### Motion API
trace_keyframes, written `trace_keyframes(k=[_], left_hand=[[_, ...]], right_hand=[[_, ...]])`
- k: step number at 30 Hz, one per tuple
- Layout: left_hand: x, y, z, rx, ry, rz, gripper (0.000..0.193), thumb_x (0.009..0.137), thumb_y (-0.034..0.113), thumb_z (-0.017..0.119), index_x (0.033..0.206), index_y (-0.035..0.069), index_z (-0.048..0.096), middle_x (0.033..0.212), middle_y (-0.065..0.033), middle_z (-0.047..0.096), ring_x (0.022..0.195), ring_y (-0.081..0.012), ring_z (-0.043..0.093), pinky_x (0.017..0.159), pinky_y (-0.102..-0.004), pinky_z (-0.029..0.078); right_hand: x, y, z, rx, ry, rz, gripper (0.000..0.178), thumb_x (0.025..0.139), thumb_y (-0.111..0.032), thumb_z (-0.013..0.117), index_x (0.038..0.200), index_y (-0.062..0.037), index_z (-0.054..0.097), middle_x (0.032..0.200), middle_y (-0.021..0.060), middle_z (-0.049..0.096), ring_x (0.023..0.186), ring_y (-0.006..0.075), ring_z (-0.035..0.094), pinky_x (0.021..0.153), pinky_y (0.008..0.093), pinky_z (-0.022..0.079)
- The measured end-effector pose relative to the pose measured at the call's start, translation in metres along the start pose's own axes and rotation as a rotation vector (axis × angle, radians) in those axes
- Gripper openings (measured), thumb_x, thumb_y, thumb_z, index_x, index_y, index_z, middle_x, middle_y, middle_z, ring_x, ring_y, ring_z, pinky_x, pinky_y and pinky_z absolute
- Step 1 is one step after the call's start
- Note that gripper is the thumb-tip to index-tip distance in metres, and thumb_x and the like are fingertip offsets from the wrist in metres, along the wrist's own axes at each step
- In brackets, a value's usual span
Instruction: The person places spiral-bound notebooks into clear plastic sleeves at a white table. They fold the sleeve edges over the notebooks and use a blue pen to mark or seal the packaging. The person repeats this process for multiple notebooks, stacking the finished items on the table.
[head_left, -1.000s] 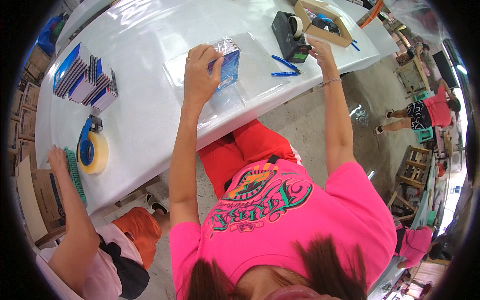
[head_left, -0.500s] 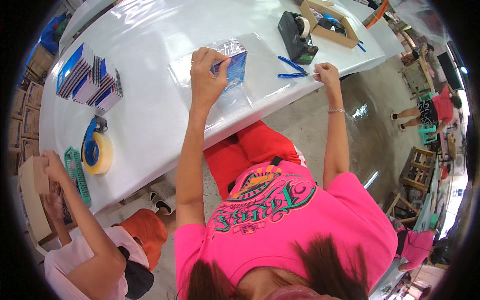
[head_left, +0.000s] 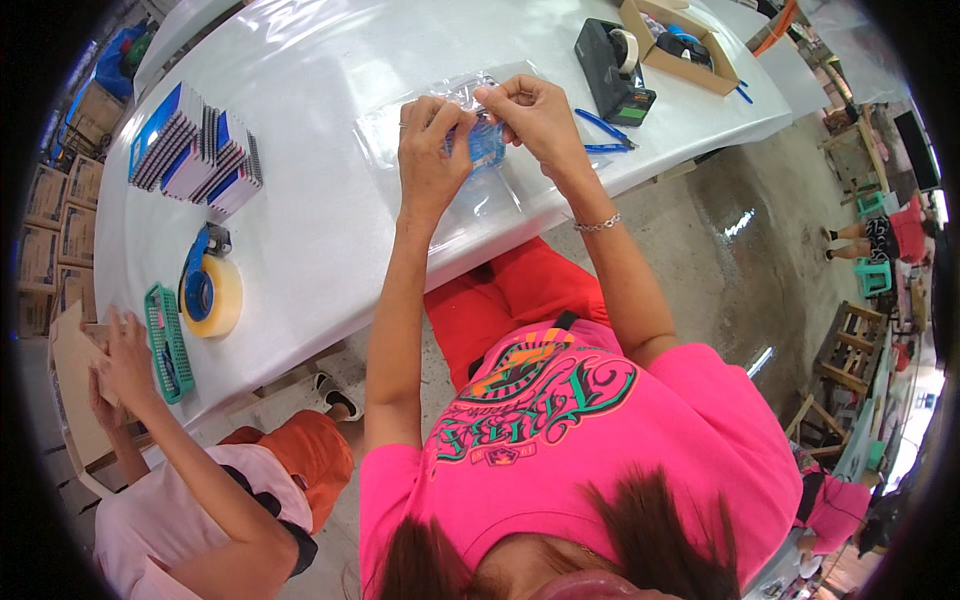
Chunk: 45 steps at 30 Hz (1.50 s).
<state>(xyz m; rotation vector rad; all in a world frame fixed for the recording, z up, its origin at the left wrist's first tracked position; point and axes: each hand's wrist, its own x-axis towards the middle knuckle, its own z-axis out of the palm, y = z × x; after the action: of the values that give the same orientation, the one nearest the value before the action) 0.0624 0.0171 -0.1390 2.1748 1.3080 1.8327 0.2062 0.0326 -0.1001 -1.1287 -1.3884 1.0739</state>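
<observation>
A blue notebook bundle [head_left: 487, 150] stands on the white table within clear plastic film [head_left: 380, 145], which spreads out flat around it. My left hand [head_left: 432, 150] pinches the film at the bundle's upper left. Opposite it, my right hand [head_left: 535, 118] has thumb and fingers pressed together at the bundle's top right edge; whatever they pinch is too small to make out. Blue-handled nippers [head_left: 606, 132] lie to the right of my right hand, in front of a black tape dispenser [head_left: 615, 75] with a roll in it.
Stacked spiral notebooks [head_left: 195, 150] stand on the table's left. Nearer lie a large tape roll in a blue hand dispenser [head_left: 212, 295] and a green basket [head_left: 168, 340]. A cardboard box [head_left: 680, 45] is at the back right. At lower left a co-worker's hands [head_left: 122, 365] hold cardboard.
My right hand has moved left from beside the nippers to the top of the notebook bundle. My left hand stays at the film. The co-worker's hands and cardboard have shifted.
</observation>
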Motion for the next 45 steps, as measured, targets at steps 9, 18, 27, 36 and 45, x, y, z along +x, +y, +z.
trace_keyframes(k=[9, 18, 27, 36, 45], left_hand=[[0.006, 0.011, -0.012, 0.07, -0.131, -0.035, 0.031, 0.078, 0.013, 0.071, 0.108, 0.011, 0.064, 0.106, -0.0111, 0.059, 0.105, -0.0301, 0.053, 0.093, -0.0421, 0.041], [0.004, 0.002, -0.017, 0.263, -0.293, 0.004, 0.053, 0.08, 0.033, 0.07, 0.13, 0.018, 0.059, 0.128, -0.0132, 0.055, 0.124, -0.0334, 0.046, 0.107, -0.0499, 0.033], [0.047, 0.0, -0.016, 0.3, -0.579, -0.278, 0.066, 0.071, 0.043, 0.077, 0.124, 0.008, 0.059, 0.122, -0.0134, 0.059, 0.118, -0.0366, 0.051, 0.1, -0.0419, 0.042], [0.045, 0.031, -0.053, 0.278, -0.565, -0.309, 0.068, 0.069, 0.033, 0.079, 0.128, 0.011, 0.054, 0.126, -0.0082, 0.057, 0.121, -0.0286, 0.049, 0.104, -0.0431, 0.036], [-0.044, 0.053, -0.156, 0.536, -0.119, -0.363, 0.061, 0.067, 0.01, 0.075, 0.125, 0.016, 0.055, 0.128, -0.0066, 0.053, 0.128, -0.0286, 0.042, 0.109, -0.0443, 0.025]], right_hand=[[0.001, 0.007, 0.0, -0.19, 0.017, -0.102, 0.029, 0.082, -0.025, 0.076, 0.071, -0.0035, 0.059, 0.063, 0.0034, 0.062, 0.052, 0.0049, 0.053, 0.044, 0.0187, 0.04], [-0.011, 0.052, 0.01, -0.198, 0.236, -0.109, 0.042, 0.078, -0.031, 0.079, 0.063, -0.003, 0.052, 0.052, 0.0061, 0.054, 0.049, 0.0097, 0.05, 0.046, 0.0298, 0.039], [-0.014, 0.066, -0.024, -0.795, 0.114, -0.317, 0.043, 0.076, -0.046, 0.075, 0.073, -0.0074, 0.056, 0.07, 0.0084, 0.059, 0.068, 0.0249, 0.058, 0.062, 0.039, 0.04], [-0.027, 0.137, -0.133, -1.166, 0.375, -0.374, 0.019, 0.091, -0.029, 0.061, 0.101, -0.0138, 0.067, 0.107, 0.0094, 0.059, 0.107, 0.0285, 0.052, 0.091, 0.0485, 0.035], [0.048, 0.038, -0.019, -0.666, 0.02, -0.663, 0.011, 0.088, -0.018, 0.064, 0.092, -0.0096, 0.069, 0.099, 0.0124, 0.064, 0.1, 0.0284, 0.056, 0.091, 0.0405, 0.038]])
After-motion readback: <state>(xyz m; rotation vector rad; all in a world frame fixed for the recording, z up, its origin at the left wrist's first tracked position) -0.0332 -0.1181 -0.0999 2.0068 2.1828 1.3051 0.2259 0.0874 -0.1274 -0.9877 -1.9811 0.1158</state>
